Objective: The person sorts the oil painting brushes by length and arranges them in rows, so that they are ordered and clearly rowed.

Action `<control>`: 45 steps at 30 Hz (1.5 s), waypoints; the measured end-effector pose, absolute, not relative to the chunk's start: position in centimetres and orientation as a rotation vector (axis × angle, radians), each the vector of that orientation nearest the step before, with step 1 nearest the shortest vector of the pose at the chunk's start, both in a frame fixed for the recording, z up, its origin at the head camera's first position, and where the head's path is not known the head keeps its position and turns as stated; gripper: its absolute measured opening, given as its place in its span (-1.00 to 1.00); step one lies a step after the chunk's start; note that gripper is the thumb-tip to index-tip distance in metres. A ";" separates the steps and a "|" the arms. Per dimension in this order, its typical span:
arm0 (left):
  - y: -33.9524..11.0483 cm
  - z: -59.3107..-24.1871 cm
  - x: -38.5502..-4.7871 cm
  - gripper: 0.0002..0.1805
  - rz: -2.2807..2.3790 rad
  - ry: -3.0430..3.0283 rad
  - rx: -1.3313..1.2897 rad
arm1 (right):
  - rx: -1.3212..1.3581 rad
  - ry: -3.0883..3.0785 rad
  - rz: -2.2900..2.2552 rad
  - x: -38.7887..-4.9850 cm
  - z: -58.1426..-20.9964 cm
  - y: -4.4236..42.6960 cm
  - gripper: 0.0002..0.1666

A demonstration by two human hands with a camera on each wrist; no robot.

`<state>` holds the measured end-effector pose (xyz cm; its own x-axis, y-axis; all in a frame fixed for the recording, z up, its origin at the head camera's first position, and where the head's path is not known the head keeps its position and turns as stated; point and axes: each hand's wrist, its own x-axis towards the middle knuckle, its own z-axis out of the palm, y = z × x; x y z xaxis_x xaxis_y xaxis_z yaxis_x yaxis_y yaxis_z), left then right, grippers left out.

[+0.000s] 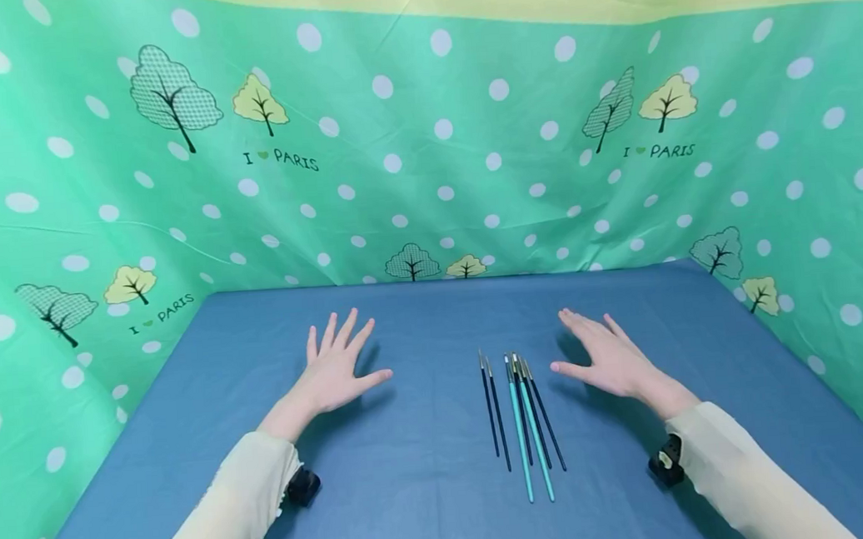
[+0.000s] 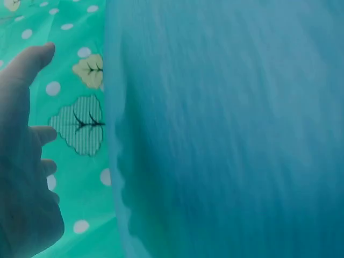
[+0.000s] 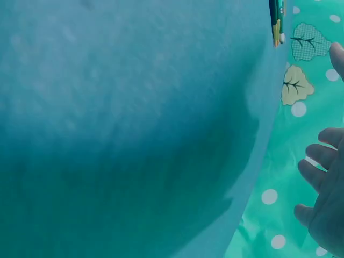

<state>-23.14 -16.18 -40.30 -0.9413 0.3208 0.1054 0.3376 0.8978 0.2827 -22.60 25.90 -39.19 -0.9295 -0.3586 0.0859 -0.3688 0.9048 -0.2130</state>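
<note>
Several thin paintbrushes (image 1: 526, 421) lie on the blue cloth in the head view, bristles away from the person; some handles are black, two are turquoise. Two black ones (image 1: 495, 407) lie slightly apart on the left. My left hand (image 1: 333, 372), fingers spread and holding nothing, is left of the brushes. My right hand (image 1: 610, 357) is just right of them, fingers extended, touching none. The left wrist view has the left hand (image 2: 24, 161) at its left edge. In the right wrist view, the right hand (image 3: 325, 188) is at the right edge and brush tips (image 3: 277, 27) show at the top.
A blue cloth (image 1: 421, 329) covers the table. Behind it and along both sides hangs a green curtain (image 1: 420, 103) with white dots and printed trees. Each forearm has a light sleeve and a small black device (image 1: 303, 486) at the wrist.
</note>
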 end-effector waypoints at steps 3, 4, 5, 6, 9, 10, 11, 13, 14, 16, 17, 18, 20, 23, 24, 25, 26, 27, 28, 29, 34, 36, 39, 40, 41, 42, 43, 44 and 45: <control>-15.5 -40.3 -23.1 -0.05 -0.477 -3.001 -0.542 | 0.590 -3.016 0.381 -22.4 -39.5 25.7 0.07; -15.3 -40.3 -23.1 -0.06 -0.481 -2.998 -0.553 | 0.596 -3.013 0.400 -22.3 -39.5 25.6 0.05; -15.2 -40.3 -23.1 -0.06 -0.479 -2.996 -0.564 | 0.600 -3.013 0.425 -22.2 -39.5 25.5 0.03; -15.0 -40.3 -23.1 -0.07 -0.480 -2.992 -0.576 | 0.597 -3.014 0.448 -22.2 -39.5 25.4 0.00; -14.5 -40.2 -23.3 -0.09 -0.491 -2.978 -0.618 | 0.579 -3.027 0.568 -22.0 -39.5 25.0 -0.10; -14.3 -40.2 -23.3 -0.10 -0.493 -2.971 -0.631 | 0.575 -3.031 0.618 -21.9 -39.5 24.9 -0.14; -14.1 -40.2 -23.3 -0.11 -0.497 -2.965 -0.644 | 0.566 -3.039 0.661 -21.9 -39.5 24.8 -0.17; -13.6 -40.2 -23.3 -0.14 -0.509 -2.956 -0.669 | 0.556 -3.049 0.748 -21.8 -39.6 24.5 -0.25; -13.4 -40.2 -23.3 -0.15 -0.526 -2.955 -0.674 | 0.547 -3.054 0.793 -21.7 -39.6 24.3 -0.30; -12.9 -40.2 -23.2 -0.19 -0.575 -2.963 -0.671 | 0.535 -3.058 0.844 -21.7 -39.6 24.0 -0.37; -12.6 -40.2 -23.2 -0.20 -0.609 -2.975 -0.664 | 0.532 -3.061 0.864 -21.7 -39.6 23.8 -0.41; -12.3 -40.2 -23.2 -0.22 -0.648 -2.985 -0.657 | 0.520 -3.065 0.888 -21.8 -39.6 23.6 -0.44; -11.7 -40.1 -23.1 -0.24 -0.736 -3.003 -0.636 | 0.494 -3.078 0.932 -21.8 -39.6 23.3 -0.49; -10.7 -39.9 -23.0 -0.30 -0.858 -3.010 -0.616 | 0.453 -3.103 1.018 -21.7 -39.6 22.8 -0.52; -10.3 -39.9 -22.9 -0.31 -0.896 -3.004 -0.611 | 0.431 -3.108 1.052 -21.7 -39.6 22.7 -0.53; -10.0 -39.9 -22.9 -0.32 -0.931 -3.001 -0.601 | 0.417 -3.114 1.085 -21.6 -39.6 22.5 -0.53; -9.7 -39.9 -23.0 -0.33 -0.962 -2.996 -0.593 | 0.402 -3.116 1.120 -21.5 -39.6 22.4 -0.53; -9.4 -39.9 -23.0 -0.34 -1.000 -2.988 -0.581 | 0.387 -3.118 1.148 -21.4 -39.5 22.2 -0.53; -9.0 -39.9 -23.0 -0.34 -1.034 -2.978 -0.572 | 0.371 -3.118 1.170 -21.3 -39.5 22.0 -0.54; -8.7 -40.0 -23.1 -0.35 -1.066 -2.967 -0.565 | 0.355 -3.122 1.189 -21.2 -39.5 21.9 -0.54; -7.1 -40.1 -23.1 -0.37 -1.241 -2.938 -0.499 | 0.213 -3.149 1.284 -21.0 -39.5 21.3 -0.58; -6.4 -40.1 -23.0 -0.40 -1.332 -2.932 -0.448 | 0.164 -3.153 1.327 -21.0 -39.6 21.2 -0.57; -5.3 -40.2 -22.9 -0.43 -1.475 -2.920 -0.377 | 0.105 -3.142 1.393 -21.0 -39.8 21.1 -0.55; -5.0 -40.3 -22.8 -0.45 -1.523 -2.913 -0.360 | 0.092 -3.140 1.400 -20.9 -39.9 21.0 -0.54; -4.6 -40.4 -22.8 -0.46 -1.572 -2.904 -0.344 | 0.080 -3.135 1.409 -20.9 -39.9 21.0 -0.54; -4.3 -40.5 -22.7 -0.47 -1.608 -2.895 -0.336 | 0.062 -3.129 1.420 -20.8 -40.0 21.0 -0.54; -4.0 -40.7 -22.6 -0.48 -1.631 -2.889 -0.333 | 0.044 -3.120 1.433 -20.7 -39.9 20.9 -0.54; -3.7 -40.9 -22.6 -0.50 -1.648 -2.886 -0.327 | 0.030 -3.112 1.450 -20.7 -39.9 20.8 -0.53; -3.4 -41.1 -22.5 -0.51 -1.660 -2.883 -0.325 | 0.021 -3.105 1.463 -20.6 -39.9 20.7 -0.53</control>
<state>-22.49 -3.36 -41.09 -0.9612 0.2652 -0.0763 0.0671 0.4929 0.8675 -20.60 20.72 -39.93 -0.9579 -0.1331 -0.2545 0.1115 0.6444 -0.7565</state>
